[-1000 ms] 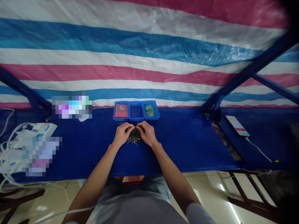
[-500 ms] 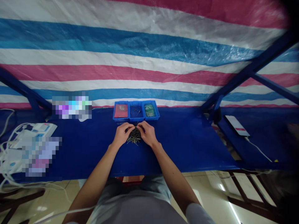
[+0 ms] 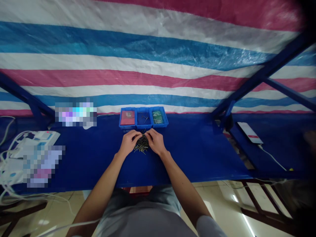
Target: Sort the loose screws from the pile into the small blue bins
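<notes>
A heap of small dark and brassy screws (image 3: 142,144) lies on the blue table between my two hands. My left hand (image 3: 128,141) rests at the heap's left side, thumb and fingers pinched together at its far edge. Opposite it, my right hand (image 3: 155,140) is pinched in the same way, its fingertips close to those of the left. Whatever is between the fingertips is too small to make out. Just beyond the hands stand three joined blue bins: one with a red packet (image 3: 127,118), one with a few loose screws (image 3: 144,117), one with green-tinted bags (image 3: 157,116).
White power strips with tangled cables (image 3: 17,148) lie on the left of the blue table (image 3: 197,148). A phone (image 3: 249,132) with a charging cable is on the right. Blue frame bars (image 3: 259,74) slope down on both sides, before a striped tarp (image 3: 148,72).
</notes>
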The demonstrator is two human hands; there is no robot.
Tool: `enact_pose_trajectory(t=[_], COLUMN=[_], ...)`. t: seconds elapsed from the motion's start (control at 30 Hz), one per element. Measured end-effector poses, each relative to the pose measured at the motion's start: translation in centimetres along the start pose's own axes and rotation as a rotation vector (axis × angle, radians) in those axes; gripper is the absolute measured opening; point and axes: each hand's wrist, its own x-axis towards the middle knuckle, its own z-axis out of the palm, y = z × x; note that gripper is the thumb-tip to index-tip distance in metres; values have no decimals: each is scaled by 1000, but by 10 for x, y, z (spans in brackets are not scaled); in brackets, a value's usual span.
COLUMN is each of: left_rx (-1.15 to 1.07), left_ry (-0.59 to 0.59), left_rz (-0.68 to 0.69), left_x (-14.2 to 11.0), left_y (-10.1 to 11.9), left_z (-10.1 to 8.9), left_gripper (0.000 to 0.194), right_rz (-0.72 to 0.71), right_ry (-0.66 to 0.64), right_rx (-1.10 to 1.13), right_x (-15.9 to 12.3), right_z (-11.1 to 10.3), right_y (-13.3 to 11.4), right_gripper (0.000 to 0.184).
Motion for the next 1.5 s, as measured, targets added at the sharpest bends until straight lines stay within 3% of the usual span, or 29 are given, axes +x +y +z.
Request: enact_pose_trajectory(t=[0.4,0.5,0.7,0.83,1.5], left_rx=[4,11,0,9,13], left_ry=[-24,-19,5,7,-14], left_rz=[30,10,-19,-25,5], left_x=[0,0,0,0,-1], left_y=[0,1,-1,-2,-2], left_z=[1,0,-1,0,1], left_gripper=[21,22,22,21,21], right_rz=[41,30,-3,-30,35], right_ry=[16,10,4,14,-9], right_rx=[-114,-66,97,146,-124], right_x=[0,-1,0,0,0], right_z=[6,3,-4,-2,2], right_y=[5,5,0,1,3], right_gripper=[38,39,21,22,37])
